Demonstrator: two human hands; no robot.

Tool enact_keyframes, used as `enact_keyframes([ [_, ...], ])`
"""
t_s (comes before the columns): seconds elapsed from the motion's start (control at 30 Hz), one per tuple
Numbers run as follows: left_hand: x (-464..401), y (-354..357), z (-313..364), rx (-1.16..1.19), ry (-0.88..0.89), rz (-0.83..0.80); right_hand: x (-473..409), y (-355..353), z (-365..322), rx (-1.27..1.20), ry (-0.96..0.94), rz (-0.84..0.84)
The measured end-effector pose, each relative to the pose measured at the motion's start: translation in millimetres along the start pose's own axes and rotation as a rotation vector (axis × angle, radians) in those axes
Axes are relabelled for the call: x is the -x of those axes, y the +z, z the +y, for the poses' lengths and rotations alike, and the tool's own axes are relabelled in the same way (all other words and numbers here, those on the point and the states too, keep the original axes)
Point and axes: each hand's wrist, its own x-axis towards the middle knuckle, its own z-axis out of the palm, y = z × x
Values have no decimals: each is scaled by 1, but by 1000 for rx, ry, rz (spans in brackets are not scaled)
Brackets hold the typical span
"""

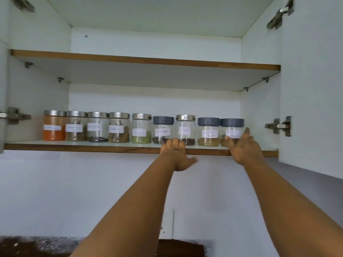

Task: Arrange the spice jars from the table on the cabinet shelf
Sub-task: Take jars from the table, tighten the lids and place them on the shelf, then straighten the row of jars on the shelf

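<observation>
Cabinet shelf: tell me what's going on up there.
A person is reaching up with both hands to the lower shelf, where nine jars stand in a row. The right hand is open by the last jar on the right; the left hand is open at the shelf's front edge. Neither hand grips a jar.

A: Lower shelf (pixel 92 146), contents?
B: Nine labelled spice jars (pixel 142 128) in one row; six steel lids, three grey.

A: Leftmost?
B: Orange powder jar (pixel 54 125).

A: Hands?
B: Left hand (pixel 176 154) at the shelf edge, fingers extended below the middle jars. Right hand (pixel 244 146) open, fingertips touching the rightmost grey-lidded jar (pixel 232 131).

A: Upper shelf (pixel 144 60)?
B: Brown-edged.
</observation>
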Motion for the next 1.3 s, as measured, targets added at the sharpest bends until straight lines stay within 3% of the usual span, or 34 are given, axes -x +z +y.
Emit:
enact_keyframes([
  [0.13, 24, -7, -9, 132, 88, -166, 21, 14, -5, 18, -3, 188],
  [0.27, 55, -8, -53, 182, 229, -87, 40, 26, -36, -144, 39, 392],
  [0.4, 86, -18, -130, 145, 222, 67, 66, 29, -111, -227, -24, 551],
  [0.6, 119, -65, -263, 221, 43, 196, 101, 38, -250, -282, -199, 428],
  [0.77, 134, -96, -364, 59, -24, 235, 129, 51, -366, -249, -363, 325],
  [1.0, 109, -134, -409, -109, 42, 537, 173, 85, -474, -285, -526, 197],
  [1.13, 86, -155, -425, -331, 30, 423, 181, 114, -501, -210, -646, 53],
  [1.3, 55, -173, -440, -575, -18, 278, 166, 131, -525, -25, -743, 25],
])
